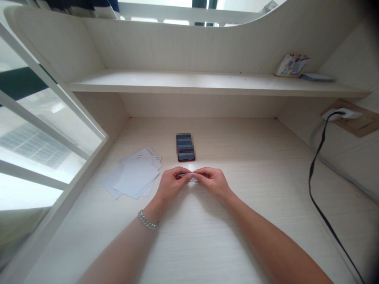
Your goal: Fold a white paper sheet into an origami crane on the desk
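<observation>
White paper piece (pixel 193 180) pinched between left hand (pixel 174 184) and right hand (pixel 213 182).
It sits at their meeting fingertips, thumbs and forefingers closed on it, just near of the dark phone (pixel 186 148), right of the loose sheets (pixel 136 175).

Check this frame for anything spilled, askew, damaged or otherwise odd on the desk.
No spill or damage is apparent. The paper sheets look a bit untidy, overlapping at mixed angles rather than squared up. Oddest is the dark phone to their right: blocky pixelation covers most of it, hiding its surface.
</observation>
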Tool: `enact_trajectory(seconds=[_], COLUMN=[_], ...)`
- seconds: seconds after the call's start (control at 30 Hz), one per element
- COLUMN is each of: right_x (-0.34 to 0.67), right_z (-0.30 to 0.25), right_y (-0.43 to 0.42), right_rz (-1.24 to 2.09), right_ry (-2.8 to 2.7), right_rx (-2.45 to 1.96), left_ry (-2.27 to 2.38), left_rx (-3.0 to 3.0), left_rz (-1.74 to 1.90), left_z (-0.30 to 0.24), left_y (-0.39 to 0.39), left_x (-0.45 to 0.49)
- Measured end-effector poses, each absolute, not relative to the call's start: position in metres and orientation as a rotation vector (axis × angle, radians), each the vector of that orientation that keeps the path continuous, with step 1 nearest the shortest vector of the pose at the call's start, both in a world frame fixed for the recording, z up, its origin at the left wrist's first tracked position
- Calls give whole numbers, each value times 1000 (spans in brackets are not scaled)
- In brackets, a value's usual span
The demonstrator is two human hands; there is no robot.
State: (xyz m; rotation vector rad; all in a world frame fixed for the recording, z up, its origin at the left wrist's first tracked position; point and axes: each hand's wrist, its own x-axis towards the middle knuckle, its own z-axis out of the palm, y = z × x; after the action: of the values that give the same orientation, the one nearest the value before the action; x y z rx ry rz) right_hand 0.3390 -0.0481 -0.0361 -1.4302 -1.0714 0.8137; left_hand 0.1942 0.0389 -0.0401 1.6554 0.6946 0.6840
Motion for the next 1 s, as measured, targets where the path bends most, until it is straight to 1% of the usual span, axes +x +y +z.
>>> enact_trajectory(seconds=[0.13,0.3,0.47,0.67,0.83,1.0], right_x=[339,338,339,340,339,340], right_z=[-34,-36,-40,-38,-38,-39], right_y=[-48,-46,-45,-46,-46,-45], right_rz=[818,938,880,950,933,940], right_ry=[-1084,-1015,-962,-992,-1052,-1033], right_rx=[-1428,-1367,-1389,-1372,-1414,-1435], left_ry=[697,736,761,769,749,676], left_rx=[1648,1654,1648,1645,1625,1440], left_rz=[683,693,698,694,637,535], left_z=[-40,-41,-38,-39,-36,-32], left_y=[39,41,41,40,39,44], left_x=[194,195,195,195,195,196])
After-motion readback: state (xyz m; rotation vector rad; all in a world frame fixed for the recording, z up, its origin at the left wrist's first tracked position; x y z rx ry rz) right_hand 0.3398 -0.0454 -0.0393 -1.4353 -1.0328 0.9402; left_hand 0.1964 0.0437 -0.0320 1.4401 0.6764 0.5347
